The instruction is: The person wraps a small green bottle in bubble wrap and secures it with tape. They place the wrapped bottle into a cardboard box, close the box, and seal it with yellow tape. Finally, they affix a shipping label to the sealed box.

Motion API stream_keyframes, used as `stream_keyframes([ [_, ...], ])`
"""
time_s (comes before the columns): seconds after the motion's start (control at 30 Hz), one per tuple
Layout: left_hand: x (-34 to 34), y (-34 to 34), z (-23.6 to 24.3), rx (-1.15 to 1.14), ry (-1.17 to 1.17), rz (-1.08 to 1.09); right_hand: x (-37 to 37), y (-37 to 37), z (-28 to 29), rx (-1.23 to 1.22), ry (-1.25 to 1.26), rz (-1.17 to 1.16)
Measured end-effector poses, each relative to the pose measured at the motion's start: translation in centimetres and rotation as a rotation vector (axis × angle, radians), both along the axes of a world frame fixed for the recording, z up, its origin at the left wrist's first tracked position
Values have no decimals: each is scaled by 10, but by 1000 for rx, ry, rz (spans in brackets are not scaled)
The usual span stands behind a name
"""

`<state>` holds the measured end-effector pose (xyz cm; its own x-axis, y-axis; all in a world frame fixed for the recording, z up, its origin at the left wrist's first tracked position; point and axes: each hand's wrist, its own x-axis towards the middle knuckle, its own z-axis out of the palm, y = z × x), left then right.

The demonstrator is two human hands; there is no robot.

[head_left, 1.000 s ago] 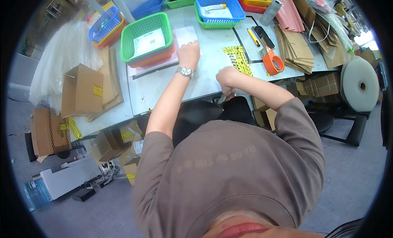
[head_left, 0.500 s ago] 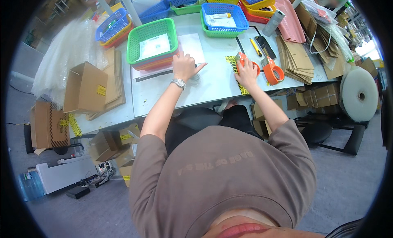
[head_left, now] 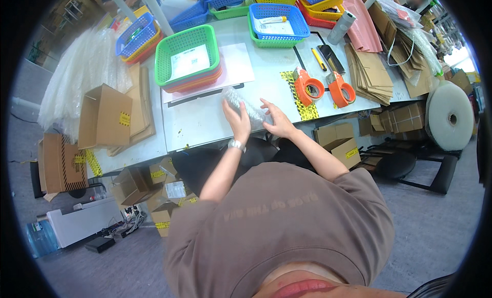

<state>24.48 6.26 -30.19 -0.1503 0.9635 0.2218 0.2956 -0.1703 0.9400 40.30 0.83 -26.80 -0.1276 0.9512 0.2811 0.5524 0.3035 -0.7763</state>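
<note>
A bundle of clear bubble wrap (head_left: pixel 233 97) lies near the front of the white table (head_left: pixel 182 125). My left hand (head_left: pixel 237 121) has its fingers round the bundle's left side, thumb on top. My right hand (head_left: pixel 277 119) is at its right end, fingers apart and slightly bent, thumb low against the wrap. Right of my hands, two orange tape dispensers (head_left: pixel 309 89) stand on yellow-and-black tape. Above left, a stack of plastic baskets, green on top (head_left: pixel 187 32), sits on a pale sheet (head_left: pixel 238 62).
Cardboard boxes (head_left: pixel 106 116) and loose bubble wrap (head_left: pixel 66 83) fill the left. At right are flat cardboard (head_left: pixel 371 72), a phone (head_left: pixel 330 58), a yellow cutter (head_left: pixel 319 58) and a large roll (head_left: pixel 447 116). More baskets (head_left: pixel 279 11) line the back, with co-workers partly visible beyond.
My right hand has released an orange dispenser, now standing beside the other, and moved down-left. My left hand has left the baskets' side and come down; both are now at the bubble wrap.
</note>
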Motion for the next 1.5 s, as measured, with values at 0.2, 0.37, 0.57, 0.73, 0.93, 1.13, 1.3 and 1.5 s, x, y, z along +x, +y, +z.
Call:
stream_keyframes([
  [0.2, -12, -35, 16, -28, 29, -199, -20, 6, -1, -6, -143, -23],
  [0.37, -34, -8, 72, 72, 146, -525, -22, 12, 8, -221, 266, -124],
  [0.57, -23, -3, 42, 121, 236, -343, -19, 12, 37, -279, 40, -184],
  [0.73, -10, -15, 50, -26, 58, -271, -34, 8, 60, -306, -200, -208],
  [0.93, -22, -8, 49, 30, 231, -342, -26, 15, 29, -13, -211, -148],
  [1.13, -21, -8, 57, 59, 239, -336, -27, 18, 25, 65, -70, -106],
  [1.3, -12, -3, 67, 54, 217, -279, -22, 23, 41, 4, -87, -175],
  [1.5, -18, 5, 120, -119, 241, -318, -20, 28, 94, -179, 247, -226],
])
